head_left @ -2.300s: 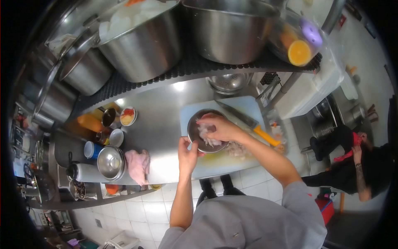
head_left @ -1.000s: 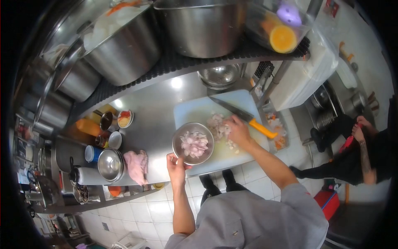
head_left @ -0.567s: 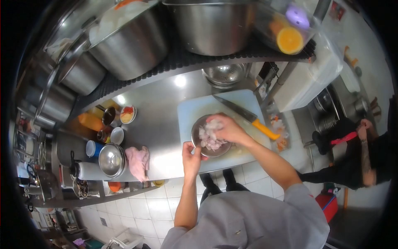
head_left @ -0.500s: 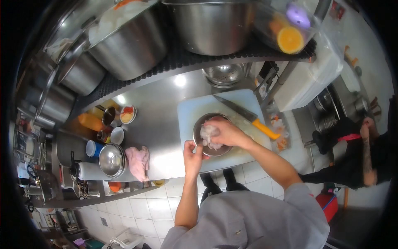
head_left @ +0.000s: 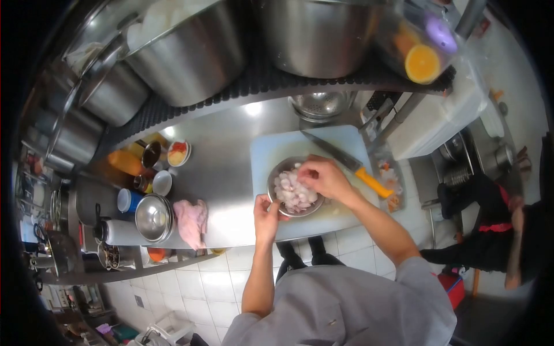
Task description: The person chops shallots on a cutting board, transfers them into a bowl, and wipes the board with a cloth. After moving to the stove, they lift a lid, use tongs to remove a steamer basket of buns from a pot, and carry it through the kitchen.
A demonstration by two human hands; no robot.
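Note:
A round metal bowl [head_left: 314, 209] stands on the pale blue cutting board [head_left: 262, 153]. Many small, pale pinkish-white slices [head_left: 293, 190] fill it; their kind I cannot make out. My left hand [head_left: 267, 219] grips the bowl's near-left rim, thumb inside. Over the right side of the bowl, my right hand [head_left: 325, 180] has its fingers pinched together just above the slices; whatever is between the fingertips is too small to name. Behind that hand lies a large knife [head_left: 346, 161] with a yellow handle, its blade pointing to the far left.
Left on the steel counter are a raw, pink piece of poultry [head_left: 190, 222], stacked metal bowls [head_left: 153, 218] and a small white dish [head_left: 178, 154]. Large pots [head_left: 190, 55] line the shelf above. A colander [head_left: 320, 105] sits behind the board. A person in black [head_left: 482, 213] stands at right.
My right hand has come up out of the bowl, letting go of a clump of slices, which now lie spread in it. My left hand keeps its grip on the rim.

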